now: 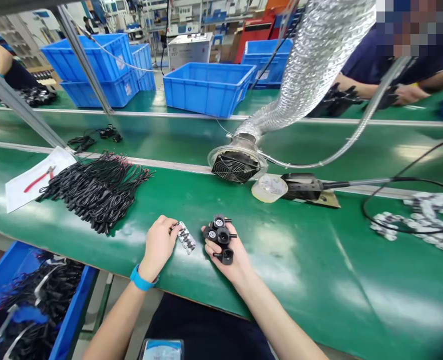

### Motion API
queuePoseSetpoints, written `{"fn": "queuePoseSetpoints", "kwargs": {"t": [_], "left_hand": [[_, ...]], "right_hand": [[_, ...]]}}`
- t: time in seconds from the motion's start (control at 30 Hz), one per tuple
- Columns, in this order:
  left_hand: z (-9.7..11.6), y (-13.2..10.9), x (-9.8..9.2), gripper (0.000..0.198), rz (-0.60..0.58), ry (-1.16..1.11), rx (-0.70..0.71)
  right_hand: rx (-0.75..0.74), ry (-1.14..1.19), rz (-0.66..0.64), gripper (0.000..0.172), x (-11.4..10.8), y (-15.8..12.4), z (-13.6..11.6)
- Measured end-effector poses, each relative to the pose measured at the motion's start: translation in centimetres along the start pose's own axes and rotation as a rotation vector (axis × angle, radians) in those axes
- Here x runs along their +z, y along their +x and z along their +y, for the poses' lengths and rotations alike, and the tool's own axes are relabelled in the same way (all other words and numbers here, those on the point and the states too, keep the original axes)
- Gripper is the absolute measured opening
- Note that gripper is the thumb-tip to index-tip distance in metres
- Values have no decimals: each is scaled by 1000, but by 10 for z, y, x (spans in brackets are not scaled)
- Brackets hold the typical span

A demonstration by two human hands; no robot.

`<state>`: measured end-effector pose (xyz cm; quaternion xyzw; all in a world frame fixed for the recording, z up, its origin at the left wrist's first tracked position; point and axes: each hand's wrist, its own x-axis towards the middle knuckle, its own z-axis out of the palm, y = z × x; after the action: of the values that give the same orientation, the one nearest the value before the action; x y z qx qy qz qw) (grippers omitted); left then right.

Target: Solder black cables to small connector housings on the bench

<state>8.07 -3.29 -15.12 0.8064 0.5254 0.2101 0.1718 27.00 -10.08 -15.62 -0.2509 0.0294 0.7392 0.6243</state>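
Note:
My left hand (160, 244), with a blue band at the wrist, pinches the upper end of a small white-and-black strip (186, 237) over the green table (289, 300). To its right, my right hand (231, 255) is palm up with its fingers curled round several black round parts (222, 236). Two of these parts show pale round faces, and short black stubs stick out to the side. A gap of bare green surface lies between the strip and the black parts.
Black cables (97, 192) are heaped at left beside red-handled pliers (39, 181) on paper (14, 192). Ahead are a fan (233, 167) on a foil duct, a clear tub (269, 188) and a black tool holder (303, 186). White pieces (431, 220) lie right. Other people work beyond.

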Motion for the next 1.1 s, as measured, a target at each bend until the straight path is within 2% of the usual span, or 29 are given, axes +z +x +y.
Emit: {"fn": "queuePoseSetpoints", "kwargs": {"t": [0.27, 0.43, 0.53, 0.6, 0.73, 0.8, 0.87, 0.97, 1.1], "left_hand": [[-5, 7, 1, 23, 15, -285, 9], [0, 8, 0, 23, -56, -165, 177], [3, 8, 0, 25, -59, -77, 180], [3, 8, -1, 27, -45, -105, 172], [8, 6, -9, 28, 8, -392, 74], [15, 2, -13, 32, -35, -565, -14], [24, -4, -14, 37, -125, -743, -64], [35, -12, -6, 39, -197, -968, -90], [41, -15, 8, 37, -191, -1131, -128]], "right_hand": [[14, 12, -26, 36, 2, 8, -5], [-1, 0, -44, 33, 2, 9, -7], [7, 0, -42, 36, 2, 9, -7], [9, 4, -44, 38, 2, 9, -7], [11, 9, -56, 37, 0, 10, -6], [15, 11, -57, 37, -1, 10, -6], [18, 14, -57, 39, -1, 11, -5], [13, 13, -64, 41, -2, 11, -5], [1, -1, -54, 46, -3, 12, -5]]}}
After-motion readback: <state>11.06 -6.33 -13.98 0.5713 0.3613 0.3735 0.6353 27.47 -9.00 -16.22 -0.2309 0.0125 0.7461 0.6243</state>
